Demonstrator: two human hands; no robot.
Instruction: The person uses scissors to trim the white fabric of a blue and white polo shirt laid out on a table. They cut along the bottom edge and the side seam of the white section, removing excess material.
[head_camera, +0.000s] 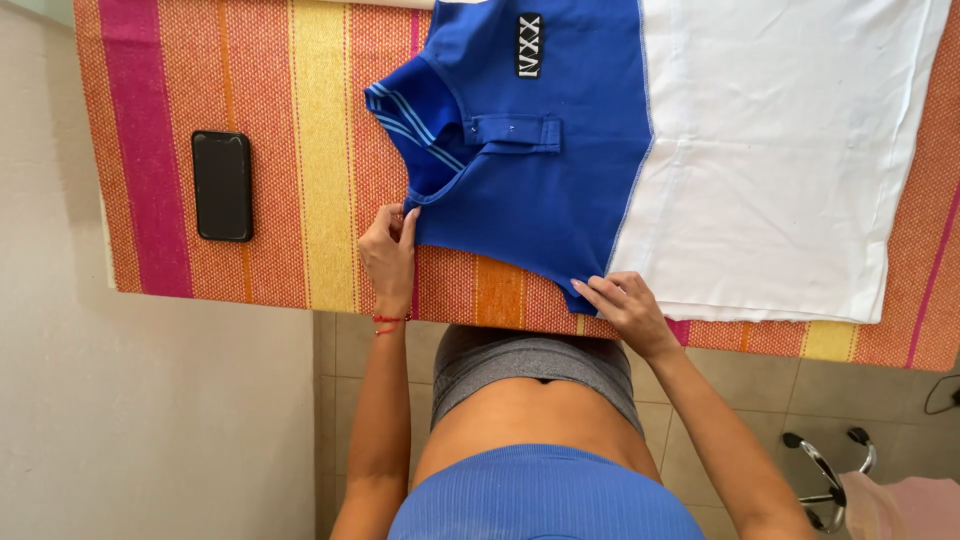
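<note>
The blue-and-white polo shirt (560, 150) lies folded on the striped orange cloth (300, 150) covering the table. Her left hand (388, 255) pinches the shirt's edge near the collar; her right hand (625, 305) grips its blue lower corner. A black phone (222, 186) rests well apart.

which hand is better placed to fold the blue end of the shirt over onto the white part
Left. The left hand already pinches the blue-and-white polo shirt at the collar end; the right hand grips the near hem by the colour seam.
</note>
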